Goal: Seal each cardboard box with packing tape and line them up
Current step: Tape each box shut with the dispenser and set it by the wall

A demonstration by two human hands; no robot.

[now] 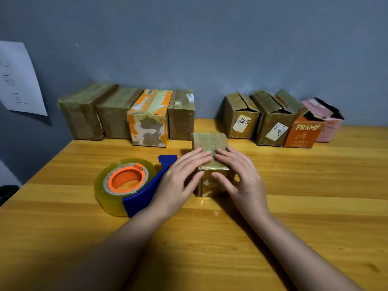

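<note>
Pressing flat on the small cardboard box (210, 162), the fingers (194, 157) of the left hand (178, 181) lie straight and close together across the near-left part of its top, fingertips almost meeting those of the right hand (241, 179) at the centre seam. The right fingers are likewise straight on the top, while both thumbs reach down onto the near face. Neither hand curls round the box; both bear on it from above.

The box stands on the table (294, 206) directly beneath the fingers, its top and near face covered in glossy clear tape. Judged from its size and creased card, it is probably light and moderately stiff, but the walls are likely to dent under a hard squeeze. The taped skin looks slick, so a grip on the smooth faces may slide. Recommended hold: thumb on the near face, fingers on the far face, close to the edges, where the card is likely stiffest.

Just left of the left fingers lies the tape dispenser (147, 190), blue-framed, carrying a clear tape roll (109, 185) on an orange core.

Beyond the fingers and to the left, four closed boxes (126, 114) stand side by side against the wall. Beyond and to the right, four more boxes (279, 120) stand with flaps visibly raised, apparently awaiting tape. A gap between the two groups lies straight ahead of the fingertips, a likely place for the box in hand.
</note>
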